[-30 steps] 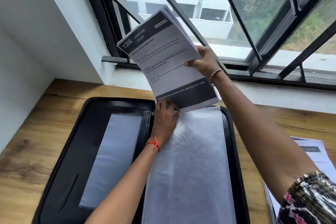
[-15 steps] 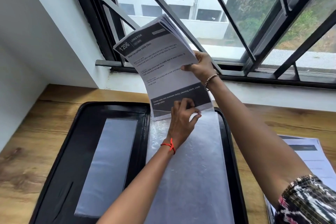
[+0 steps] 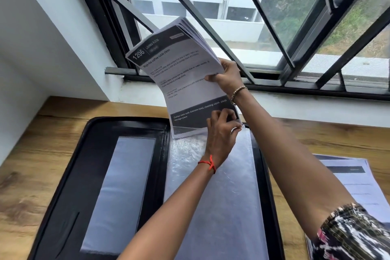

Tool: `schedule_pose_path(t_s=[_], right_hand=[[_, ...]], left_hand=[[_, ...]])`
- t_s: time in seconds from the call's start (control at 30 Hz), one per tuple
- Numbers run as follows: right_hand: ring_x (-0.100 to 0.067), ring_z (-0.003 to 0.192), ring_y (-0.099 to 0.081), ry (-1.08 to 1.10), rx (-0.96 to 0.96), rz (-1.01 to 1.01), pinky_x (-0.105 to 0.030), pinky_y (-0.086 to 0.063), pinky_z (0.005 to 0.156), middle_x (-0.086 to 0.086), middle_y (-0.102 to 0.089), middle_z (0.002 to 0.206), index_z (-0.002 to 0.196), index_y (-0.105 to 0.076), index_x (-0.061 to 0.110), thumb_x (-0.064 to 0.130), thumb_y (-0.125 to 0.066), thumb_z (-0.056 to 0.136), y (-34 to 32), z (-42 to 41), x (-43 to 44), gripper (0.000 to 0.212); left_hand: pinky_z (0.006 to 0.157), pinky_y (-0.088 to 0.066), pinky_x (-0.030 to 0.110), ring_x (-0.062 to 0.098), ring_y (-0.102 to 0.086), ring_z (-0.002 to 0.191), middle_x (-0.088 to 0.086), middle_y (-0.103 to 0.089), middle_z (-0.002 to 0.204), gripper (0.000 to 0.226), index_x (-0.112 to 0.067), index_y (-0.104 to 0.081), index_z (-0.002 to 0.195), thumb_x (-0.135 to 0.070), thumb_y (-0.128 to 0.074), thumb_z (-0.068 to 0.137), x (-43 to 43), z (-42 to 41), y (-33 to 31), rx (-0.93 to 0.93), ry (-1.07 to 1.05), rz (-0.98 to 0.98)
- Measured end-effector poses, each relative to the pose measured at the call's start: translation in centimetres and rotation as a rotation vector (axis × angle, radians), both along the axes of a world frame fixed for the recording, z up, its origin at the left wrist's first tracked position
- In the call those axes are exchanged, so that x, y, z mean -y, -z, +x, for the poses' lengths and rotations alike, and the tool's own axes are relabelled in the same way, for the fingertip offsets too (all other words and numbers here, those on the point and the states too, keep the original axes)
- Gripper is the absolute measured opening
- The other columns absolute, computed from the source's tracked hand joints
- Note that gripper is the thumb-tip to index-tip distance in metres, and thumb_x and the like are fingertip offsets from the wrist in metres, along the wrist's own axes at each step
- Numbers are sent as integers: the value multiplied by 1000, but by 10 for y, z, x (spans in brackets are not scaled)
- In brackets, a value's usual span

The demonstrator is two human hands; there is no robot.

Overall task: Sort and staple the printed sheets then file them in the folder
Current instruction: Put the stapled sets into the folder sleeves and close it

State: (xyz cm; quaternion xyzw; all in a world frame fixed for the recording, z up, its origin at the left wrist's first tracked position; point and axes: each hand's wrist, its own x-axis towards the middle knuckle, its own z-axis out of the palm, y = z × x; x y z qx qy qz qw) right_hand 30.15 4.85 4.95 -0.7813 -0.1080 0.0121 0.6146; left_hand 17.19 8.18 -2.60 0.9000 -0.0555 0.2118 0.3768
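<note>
A thick stack of printed sheets (image 3: 181, 74), headed "1206 Living Room", stands nearly upright above the far end of an open black folder (image 3: 63, 175). My right hand (image 3: 226, 77) grips the stack's right edge. My left hand (image 3: 221, 131) pinches the stack's lower right corner, right at the top edge of the folder's clear plastic sleeve (image 3: 211, 207). The stack's bottom edge touches or hovers just over that sleeve's opening; I cannot tell which. The sheets curve slightly and fan apart at the top.
The folder lies on a wooden table (image 3: 25, 186) beside a white wall, under a black-framed window (image 3: 285, 65). Another pile of printed sheets (image 3: 354, 188) lies on the table at the right, partly behind my right arm. The folder's left half holds a clear pocket (image 3: 120, 192).
My left hand slid from the stack's bottom middle to its lower right corner. The stack came down and turned more upright, its bottom edge meeting the sleeve's top.
</note>
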Motion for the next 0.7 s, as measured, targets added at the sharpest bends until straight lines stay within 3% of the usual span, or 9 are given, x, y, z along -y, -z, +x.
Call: schedule_pose_path(t_s=[0.13, 0.23, 0.3, 0.4, 0.53, 0.7], right_hand=[[-8, 66, -55, 9, -28, 12, -22, -48, 64, -1, -60, 76, 84, -66, 11, -14, -68, 64, 1, 0, 1, 32], [3, 57, -54, 36, -42, 6, -15, -47, 59, 0, -59, 73, 90, -66, 3, -15, -69, 65, 1, -1, 1, 31], [3, 58, -55, 49, -59, 11, -15, -48, 59, 2, -59, 72, 91, -66, 5, -14, -69, 65, 2, 0, 0, 33], [-10, 68, -56, 45, -68, 11, -21, -49, 64, -2, -60, 77, 90, -64, 9, -13, -69, 65, 2, 2, 0, 34], [-12, 68, -56, 35, -66, 11, -21, -50, 63, -2, -60, 76, 87, -64, 9, -13, -69, 66, 4, 0, -1, 31], [-12, 70, -57, 62, -91, 15, -26, -51, 65, 2, -60, 74, 71, -61, 22, -12, -70, 65, 14, 0, 7, 35]], left_hand=[[69, -29, 26, 18, -45, 86, -2, -66, 76, 4, -14, -74, 69, -11, -76, 68, 0, 1, -1, 13, -41, -53], [68, -25, 21, 20, -52, 78, -5, -70, 68, 8, -15, -73, 67, -13, -80, 63, -1, 1, -5, -25, -69, -93], [67, -23, 23, 21, -53, 76, -7, -69, 65, 14, -16, -70, 64, -15, -84, 60, -1, 2, -9, -36, -100, -45], [67, -26, 26, 18, -48, 81, -9, -67, 70, 17, -18, -68, 60, -20, -85, 58, -1, 4, -9, -29, -138, 48], [69, -22, 25, 13, -38, 85, -10, -66, 74, 15, -18, -69, 59, -25, -81, 61, -4, 6, -8, -17, -140, -6], [72, -21, 23, 15, -43, 87, -12, -68, 75, 15, -18, -71, 64, -29, -81, 63, -8, 9, -12, -107, -83, -93]])
